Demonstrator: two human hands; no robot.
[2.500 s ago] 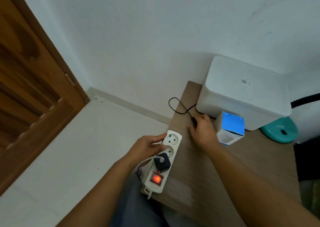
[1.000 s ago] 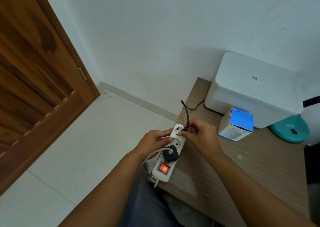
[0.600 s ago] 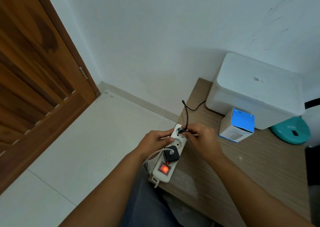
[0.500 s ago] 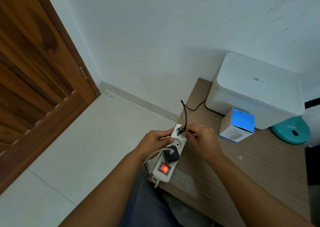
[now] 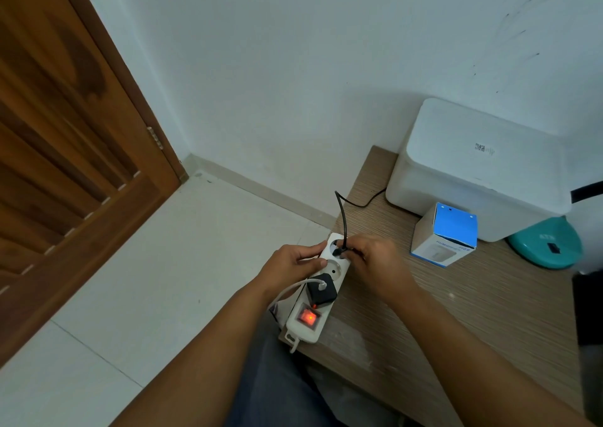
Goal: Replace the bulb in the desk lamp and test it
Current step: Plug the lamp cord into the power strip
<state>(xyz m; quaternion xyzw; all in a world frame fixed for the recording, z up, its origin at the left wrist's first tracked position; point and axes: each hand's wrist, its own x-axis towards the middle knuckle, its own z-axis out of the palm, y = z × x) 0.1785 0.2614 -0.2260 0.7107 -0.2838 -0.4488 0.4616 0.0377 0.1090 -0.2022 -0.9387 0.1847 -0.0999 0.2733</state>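
A white power strip [image 5: 326,283] lies along the wooden table's [image 5: 473,312] left edge, its red switch [image 5: 307,317] lit. My left hand [image 5: 293,263] grips the strip's far end from the left side. My right hand [image 5: 375,260] pinches a black plug [image 5: 341,250] at the strip's farthest socket; its black cord [image 5: 342,211] rises and runs back toward the white box. A black adapter [image 5: 321,291] with a white cable sits in the third socket. The teal lamp base [image 5: 545,243] shows at the right; the rest of the lamp is out of view.
A large white box [image 5: 483,165] stands against the wall on the table. A small blue-and-white carton [image 5: 443,234] sits in front of it. A wooden door [image 5: 65,149] fills the left; white floor tiles [image 5: 163,263] lie below.
My right hand picked up the black plug from beside the white box and brought it to the strip's far socket. Over the last half second the plug has sunk slightly lower.
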